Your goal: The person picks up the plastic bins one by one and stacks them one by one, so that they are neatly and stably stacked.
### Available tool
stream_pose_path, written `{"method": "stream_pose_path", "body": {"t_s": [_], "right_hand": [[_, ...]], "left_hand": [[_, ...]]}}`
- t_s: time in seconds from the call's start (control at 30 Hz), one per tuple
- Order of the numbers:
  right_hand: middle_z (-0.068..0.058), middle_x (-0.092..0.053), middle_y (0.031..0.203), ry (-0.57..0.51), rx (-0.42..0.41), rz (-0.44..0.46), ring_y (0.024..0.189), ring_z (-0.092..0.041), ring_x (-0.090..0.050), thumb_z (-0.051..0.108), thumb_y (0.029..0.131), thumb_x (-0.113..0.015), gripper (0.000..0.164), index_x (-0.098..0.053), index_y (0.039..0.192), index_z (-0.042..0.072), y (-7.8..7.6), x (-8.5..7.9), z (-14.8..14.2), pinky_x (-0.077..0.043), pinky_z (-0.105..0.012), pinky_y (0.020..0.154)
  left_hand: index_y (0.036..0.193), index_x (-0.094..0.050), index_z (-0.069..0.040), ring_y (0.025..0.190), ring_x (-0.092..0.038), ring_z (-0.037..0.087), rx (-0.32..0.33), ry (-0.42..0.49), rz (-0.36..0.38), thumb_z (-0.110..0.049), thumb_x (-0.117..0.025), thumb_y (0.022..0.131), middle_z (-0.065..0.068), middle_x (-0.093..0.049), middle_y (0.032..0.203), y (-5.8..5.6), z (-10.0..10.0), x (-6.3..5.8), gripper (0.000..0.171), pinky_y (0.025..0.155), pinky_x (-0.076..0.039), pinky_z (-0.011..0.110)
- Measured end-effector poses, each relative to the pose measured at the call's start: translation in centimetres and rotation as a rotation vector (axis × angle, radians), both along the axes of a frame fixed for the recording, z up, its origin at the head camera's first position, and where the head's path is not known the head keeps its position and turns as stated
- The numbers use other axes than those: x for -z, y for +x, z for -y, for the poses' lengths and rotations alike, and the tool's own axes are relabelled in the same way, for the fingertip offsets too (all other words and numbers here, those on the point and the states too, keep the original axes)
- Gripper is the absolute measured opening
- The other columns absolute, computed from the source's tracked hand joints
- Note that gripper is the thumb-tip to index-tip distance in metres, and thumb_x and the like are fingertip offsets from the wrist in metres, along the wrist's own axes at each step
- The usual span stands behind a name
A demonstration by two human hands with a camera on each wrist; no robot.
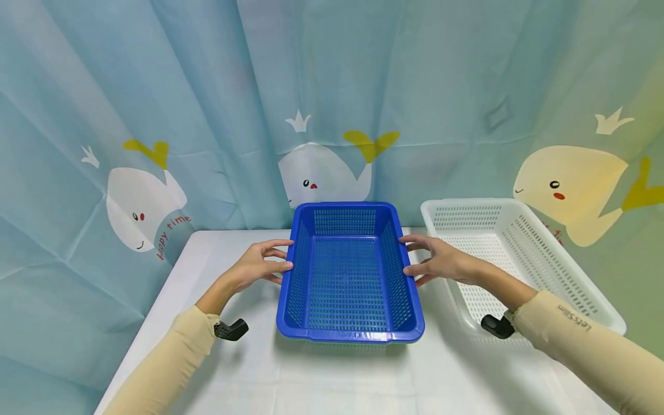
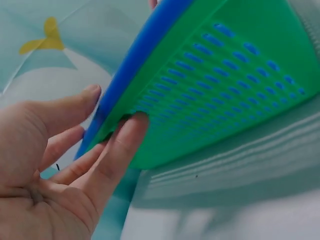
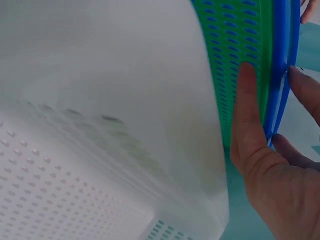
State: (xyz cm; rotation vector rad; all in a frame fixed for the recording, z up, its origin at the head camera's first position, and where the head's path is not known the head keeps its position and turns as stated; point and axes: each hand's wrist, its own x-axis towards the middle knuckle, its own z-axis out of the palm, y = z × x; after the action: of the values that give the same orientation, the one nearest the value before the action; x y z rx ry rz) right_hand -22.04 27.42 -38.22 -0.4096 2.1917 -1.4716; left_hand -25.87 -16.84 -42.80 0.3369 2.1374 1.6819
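A blue plastic basket point(image 1: 349, 335) with slotted walls is held above the white table, its open top tilted toward the head camera. It sits nested inside a green basket point(image 2: 267, 30), whose slots show blue through them in both wrist views. My left hand point(image 1: 256, 266) grips the pair at the left rim, thumb on the blue edge and fingers against the green outer wall. On the opposite side, my right hand point(image 1: 438, 260) pinches the right rim likewise, one finger lying along the green wall. Nothing lies in the blue basket.
A white slotted basket point(image 1: 550, 256) stands on the table point(image 1: 249, 374) at the right, under my right forearm and close beside the nested pair. Behind the table hangs a light blue curtain point(image 1: 446, 86) with whale prints.
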Motion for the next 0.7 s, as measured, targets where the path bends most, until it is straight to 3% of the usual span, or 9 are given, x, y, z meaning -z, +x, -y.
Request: {"method": "stream_pose_path", "body": {"t_s": [0.1,0.2,0.3,0.4,0.6,0.7], "right_hand": [[-0.039,-0.030,0.152,0.014,-0.014,-0.026,0.103,-0.040,-0.071,0.008,0.095,-0.075,0.081,-0.025,0.158,-0.004,-0.1,-0.5,-0.1,-0.060,-0.057,0.082],[-0.038,-0.029,0.154,0.050,-0.030,-0.071,0.109,-0.040,-0.069,0.013,0.096,-0.074,0.082,-0.024,0.159,-0.002,-0.1,-1.1,-0.3,-0.062,-0.051,0.082],[-0.036,-0.030,0.155,0.113,-0.037,-0.125,0.112,-0.040,-0.067,0.020,0.097,-0.074,0.082,-0.025,0.160,0.003,0.0,-2.1,-0.5,-0.062,-0.048,0.083],[-0.032,-0.035,0.154,0.181,-0.035,-0.233,0.113,-0.039,-0.067,0.024,0.097,-0.075,0.080,-0.029,0.159,0.007,0.1,-3.2,-0.6,-0.061,-0.047,0.085],[-0.023,-0.043,0.151,0.251,0.015,-0.475,0.119,-0.040,-0.063,0.022,0.096,-0.076,0.076,-0.033,0.158,0.014,0.1,-5.4,-1.0,-0.059,-0.050,0.090],[-0.022,-0.046,0.150,0.249,0.043,-0.562,0.119,-0.039,-0.062,0.019,0.095,-0.077,0.075,-0.035,0.158,0.014,0.0,-6.3,-1.3,-0.058,-0.051,0.091]], "left_hand": [[0.151,-0.051,-0.012,0.093,-0.073,0.030,0.046,-0.053,-0.033,-0.018,-0.077,0.095,0.023,-0.061,0.130,-0.1,0.2,-0.5,0.061,0.080,-0.060,0.059],[0.152,-0.049,-0.012,0.095,-0.072,0.034,0.083,-0.123,-0.075,-0.022,-0.073,0.098,0.022,-0.063,0.129,-0.2,0.4,-1.3,0.060,0.078,-0.062,0.054],[0.153,-0.048,-0.015,0.102,-0.071,0.035,0.085,-0.213,-0.138,-0.029,-0.073,0.098,0.020,-0.062,0.132,-0.2,0.6,-2.3,0.061,0.078,-0.063,0.046],[0.153,-0.046,-0.017,0.112,-0.068,0.033,0.063,-0.278,-0.216,-0.034,-0.073,0.098,0.019,-0.059,0.139,-0.2,0.7,-3.2,0.064,0.085,-0.061,0.044],[0.154,-0.042,-0.019,0.126,-0.060,0.034,0.039,-0.227,-0.373,-0.034,-0.071,0.099,0.016,-0.051,0.149,-0.7,0.0,-4.7,0.064,0.102,-0.053,0.051],[0.154,-0.043,-0.021,0.127,-0.060,0.034,0.035,-0.186,-0.414,-0.032,-0.070,0.100,0.016,-0.050,0.150,-0.8,-0.9,-5.5,0.062,0.104,-0.051,0.052]]}}
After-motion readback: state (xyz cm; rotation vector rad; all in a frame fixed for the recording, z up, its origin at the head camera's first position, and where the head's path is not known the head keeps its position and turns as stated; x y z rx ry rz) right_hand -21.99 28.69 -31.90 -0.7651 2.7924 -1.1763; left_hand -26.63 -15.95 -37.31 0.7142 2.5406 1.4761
